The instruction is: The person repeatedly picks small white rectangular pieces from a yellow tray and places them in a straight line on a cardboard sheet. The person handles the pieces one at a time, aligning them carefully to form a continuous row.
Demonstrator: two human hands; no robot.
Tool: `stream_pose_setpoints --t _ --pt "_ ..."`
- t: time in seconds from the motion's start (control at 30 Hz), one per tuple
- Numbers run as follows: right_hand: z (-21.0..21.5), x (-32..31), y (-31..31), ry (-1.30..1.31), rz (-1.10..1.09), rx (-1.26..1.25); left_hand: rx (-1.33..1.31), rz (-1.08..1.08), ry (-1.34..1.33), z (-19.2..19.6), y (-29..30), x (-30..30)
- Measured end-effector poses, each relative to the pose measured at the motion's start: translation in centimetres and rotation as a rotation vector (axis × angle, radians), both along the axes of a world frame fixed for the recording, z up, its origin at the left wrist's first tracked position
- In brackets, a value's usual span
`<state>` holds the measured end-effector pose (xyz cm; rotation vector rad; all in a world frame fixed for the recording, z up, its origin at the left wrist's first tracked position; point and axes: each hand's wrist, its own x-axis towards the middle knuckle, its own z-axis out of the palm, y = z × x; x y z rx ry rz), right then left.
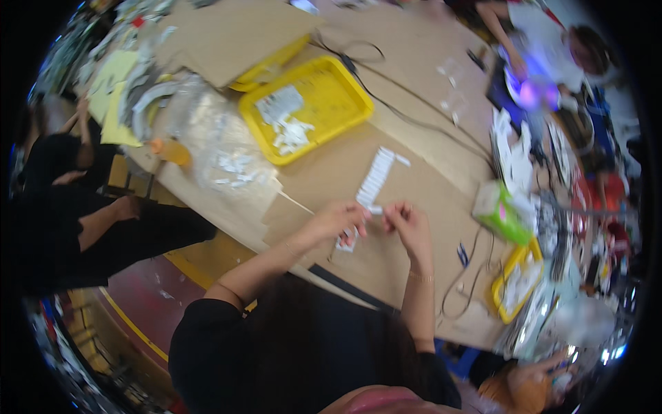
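Observation:
Both my hands are over the brown-covered table, close together with fingertips facing. Between them is a small white piece (375, 210), at the fingertips of my left hand (339, 219), which is closed in a pinch. My right hand (408, 226) has thumb and fingers pressed together just right of that piece; what they hold, if anything, is too small to make out. Beyond the hands runs a neat row of small white strips (376, 176), with one loose strip (403, 161) beside its far end. Another white piece (347, 241) lies partly hidden beneath my left hand.
A yellow tray (358, 103) with white pieces stands beyond my hands. Left of it are a clear plastic bag (207, 131), scattered white pieces (234, 169) and an orange bottle (171, 152). A green-and-white packet (502, 212), cables and a smaller yellow tray (499, 295) are right. Other people sit nearby.

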<state>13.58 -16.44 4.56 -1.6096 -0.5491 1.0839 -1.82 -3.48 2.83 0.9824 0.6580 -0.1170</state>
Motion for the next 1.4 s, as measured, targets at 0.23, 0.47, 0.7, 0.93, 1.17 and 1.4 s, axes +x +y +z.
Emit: stream_pose_setpoints --t 0.23,0.47,0.7,0.93,1.17,1.4 --pt "0.7 1.1 -0.3 0.099 -0.171 0.017 -0.107 0.094 -0.033 0.7 0.4 -0.3" --pt "1.1 1.1 0.3 0.082 -0.168 0.036 -0.199 0.083 -0.043 1.4 0.5 0.9" --pt "3.5 0.0 -0.2 -0.789 0.02 0.282 -0.411 0.01 -0.163 2.3 1.6 2.2" --pt "4.8 -0.4 -0.8 -0.593 -0.033 0.414 -0.189 0.112 -0.211 5.3 0.6 1.4" --pt "5.2 -0.1 -1.6 0.058 -0.032 0.262 0.217 0.051 -0.198 6.9 0.3 1.0" --pt "3.9 0.7 -1.6 -0.067 0.158 0.005 0.356 -0.041 -0.122 5.1 0.3 1.6"
